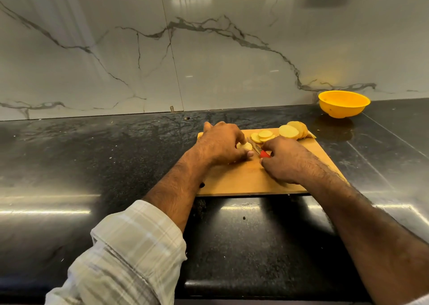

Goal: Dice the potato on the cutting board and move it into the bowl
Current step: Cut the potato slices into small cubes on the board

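A wooden cutting board (243,179) lies on the dark counter. My left hand (220,144) holds a small stack of pale potato slices (245,146) down on the board, fingers curled over them. My right hand (285,160) grips a knife with a red handle (264,154); its blade (255,147) points up and left, right beside the held slices. More round slices (263,136) lie fanned behind the knife. A larger sliced potato piece (293,130) sits at the board's far right corner. The yellow bowl (343,103) stands beyond the board at the back right.
The black stone counter (92,156) stretches left and right of the board. A marble backsplash (162,49) rises behind it. The counter's front edge runs close to me below the board.
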### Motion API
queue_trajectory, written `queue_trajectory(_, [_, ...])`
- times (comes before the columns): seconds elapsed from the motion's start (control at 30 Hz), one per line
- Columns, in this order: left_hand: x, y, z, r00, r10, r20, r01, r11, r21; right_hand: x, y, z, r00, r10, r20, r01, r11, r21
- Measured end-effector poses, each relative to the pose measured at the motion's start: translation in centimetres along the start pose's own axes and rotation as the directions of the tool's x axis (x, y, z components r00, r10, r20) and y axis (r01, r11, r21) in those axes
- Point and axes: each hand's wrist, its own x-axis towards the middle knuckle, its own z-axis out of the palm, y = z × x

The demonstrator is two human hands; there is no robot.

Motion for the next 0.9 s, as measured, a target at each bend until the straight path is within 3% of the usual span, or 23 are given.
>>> queue_trajectory(0.37, [-0.05,-0.40,0.58,0.999,-0.037,-0.032,0.035,0.998,-0.061,-0.14,-0.02,-0.31,1.000,0.001,0.004,-0.001,1.000,0.020])
queue_trajectory(0.9, [-0.07,0.11,0.24,0.997,-0.061,-0.052,0.034,0.908,-0.419,-0.14,0.13,-0.61,1.000,0.028,-0.006,-0.028,0.999,0.036])
